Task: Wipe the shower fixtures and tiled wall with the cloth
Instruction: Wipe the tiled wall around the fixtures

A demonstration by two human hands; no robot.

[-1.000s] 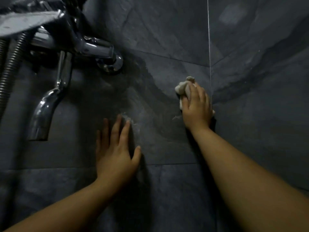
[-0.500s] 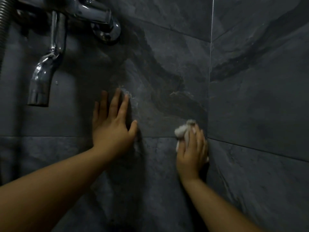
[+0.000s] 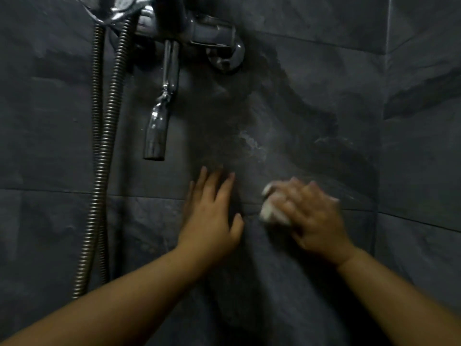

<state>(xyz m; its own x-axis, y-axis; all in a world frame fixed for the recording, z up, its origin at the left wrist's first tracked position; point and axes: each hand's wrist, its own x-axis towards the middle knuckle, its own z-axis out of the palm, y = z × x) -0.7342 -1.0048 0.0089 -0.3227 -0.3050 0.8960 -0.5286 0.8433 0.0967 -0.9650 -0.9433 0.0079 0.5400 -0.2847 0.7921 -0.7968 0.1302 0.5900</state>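
Observation:
My right hand [image 3: 311, 213] presses a small white cloth [image 3: 270, 212] against the dark grey tiled wall [image 3: 287, 108], its fingers curled over the bunched cloth; the hand is motion-blurred. Just left of it, my left hand [image 3: 212, 216] lies flat on the same wall with straight, spread fingers. Above the hands, a chrome spout [image 3: 157, 131] hangs down from the mixer tap [image 3: 212, 31], which is fixed to the wall by a round chrome plate [image 3: 228, 58].
Two ribbed metal shower hoses [image 3: 99, 171] hang down the wall at the left, under the shower head [image 3: 119, 6] at the top edge. A second tiled wall [image 3: 421, 146] meets the first at a corner on the right. Whitish smears [image 3: 252, 143] mark the tile above the hands.
My right hand slid the cloth down from beside the corner, then left toward my left hand. The view swung left, bringing the hoses into sight.

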